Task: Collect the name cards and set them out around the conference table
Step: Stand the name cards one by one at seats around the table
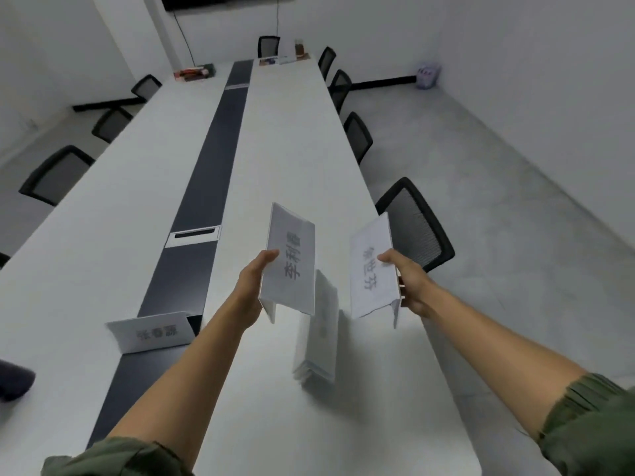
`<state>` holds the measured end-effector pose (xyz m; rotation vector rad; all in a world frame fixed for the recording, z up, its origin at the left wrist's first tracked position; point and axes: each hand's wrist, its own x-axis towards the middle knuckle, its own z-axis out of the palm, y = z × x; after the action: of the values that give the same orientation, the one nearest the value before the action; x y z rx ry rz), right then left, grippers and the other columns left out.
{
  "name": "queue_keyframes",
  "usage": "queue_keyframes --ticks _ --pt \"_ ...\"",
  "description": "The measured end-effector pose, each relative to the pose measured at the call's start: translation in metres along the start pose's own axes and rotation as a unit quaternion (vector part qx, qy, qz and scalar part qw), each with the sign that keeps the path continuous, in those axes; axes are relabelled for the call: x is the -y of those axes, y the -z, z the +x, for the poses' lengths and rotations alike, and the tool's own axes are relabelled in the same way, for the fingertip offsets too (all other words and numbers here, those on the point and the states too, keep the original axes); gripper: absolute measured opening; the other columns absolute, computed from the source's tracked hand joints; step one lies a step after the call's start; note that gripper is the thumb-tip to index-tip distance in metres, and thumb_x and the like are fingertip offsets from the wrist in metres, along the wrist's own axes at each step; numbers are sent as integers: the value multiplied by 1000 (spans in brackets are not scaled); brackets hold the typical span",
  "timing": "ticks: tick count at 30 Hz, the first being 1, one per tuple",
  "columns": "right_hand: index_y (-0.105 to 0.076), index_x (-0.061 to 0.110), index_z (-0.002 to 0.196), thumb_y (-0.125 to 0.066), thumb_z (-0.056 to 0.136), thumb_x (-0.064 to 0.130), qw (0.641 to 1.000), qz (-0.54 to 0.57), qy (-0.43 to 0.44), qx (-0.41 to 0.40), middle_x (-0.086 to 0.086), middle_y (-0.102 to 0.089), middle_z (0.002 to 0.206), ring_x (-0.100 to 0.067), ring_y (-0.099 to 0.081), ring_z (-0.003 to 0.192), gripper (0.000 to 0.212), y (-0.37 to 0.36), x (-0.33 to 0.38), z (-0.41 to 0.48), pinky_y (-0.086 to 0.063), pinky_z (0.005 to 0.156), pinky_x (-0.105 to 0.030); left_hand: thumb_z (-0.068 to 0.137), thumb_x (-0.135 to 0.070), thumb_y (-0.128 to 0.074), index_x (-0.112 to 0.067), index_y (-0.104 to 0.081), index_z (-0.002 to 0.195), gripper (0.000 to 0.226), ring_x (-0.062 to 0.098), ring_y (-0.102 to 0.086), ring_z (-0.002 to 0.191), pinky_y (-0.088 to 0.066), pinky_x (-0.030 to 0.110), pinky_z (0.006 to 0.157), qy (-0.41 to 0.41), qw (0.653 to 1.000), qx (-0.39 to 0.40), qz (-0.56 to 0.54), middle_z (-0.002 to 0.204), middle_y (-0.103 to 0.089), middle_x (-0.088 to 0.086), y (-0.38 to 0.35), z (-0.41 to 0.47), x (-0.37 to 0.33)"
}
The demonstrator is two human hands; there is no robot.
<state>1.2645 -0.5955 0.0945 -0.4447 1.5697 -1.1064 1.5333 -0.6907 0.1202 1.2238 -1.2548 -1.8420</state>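
Observation:
My left hand [252, 290] holds a folded white name card [292, 259] by its left edge, above the long white conference table [120, 201]. My right hand [409, 286] grips a second folded name card [371, 273] by its right edge, out over the table's right side. Both cards carry dark printed characters facing me. Between and below my hands a stack of several more name cards [318, 338] lies on the table. One name card [153, 331] stands upright on the dark centre strip, near the left.
A dark strip [220, 139] with a cable hatch [194, 235] runs down the table's middle. Black mesh chairs line both sides, the nearest at the right [417, 225]. Small items sit at the far end [196, 72]. A dark object [13, 379] lies at the near left edge.

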Motion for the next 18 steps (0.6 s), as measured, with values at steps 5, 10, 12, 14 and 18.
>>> queue_keyframes --ticks 5,10,12,14,18 --pt "-61 3 122 -66 64 46 999 15 32 -32 -26 -65 120 -43 -63 106 72 107 13 -14 -46 89 -49 77 -48 -54 -9 -54 128 64 38 -54 97 -42 54 93 5 998 64 15 108 -60 20 -106 15 -9" --pt "-63 4 118 -63 79 39 997 -2 28 -72 -24 -68 115 -45 -63 108 52 232 5 -21 -47 82 -42 73 -51 -55 -12 -56 120 61 34 -57 92 -44 44 85 10 996 74 43 105 -62 19 -232 18 16" --pt "-65 3 115 -64 77 38 997 -15 16 -79 -23 -70 110 -38 -67 90 51 280 3 -26 -45 68 -34 79 -48 -55 -14 -57 116 51 32 -59 90 -46 41 81 18 995 86 36 106 -63 20 -275 24 33" --pt "-67 4 111 -65 74 41 995 -35 4 -91 -20 -72 99 -30 -62 76 52 325 2 -30 -39 56 -28 88 -43 -52 -15 -60 114 39 31 -62 89 -49 39 79 30 995 92 38 106 -64 19 -311 32 49" --pt "-69 7 104 -68 58 46 993 -35 -13 -116 -13 -68 91 -27 -57 73 60 390 4 -27 -36 53 -26 88 -43 -55 -13 -60 116 42 34 -63 92 -49 42 85 51 993 82 67 106 -67 18 -363 45 65"
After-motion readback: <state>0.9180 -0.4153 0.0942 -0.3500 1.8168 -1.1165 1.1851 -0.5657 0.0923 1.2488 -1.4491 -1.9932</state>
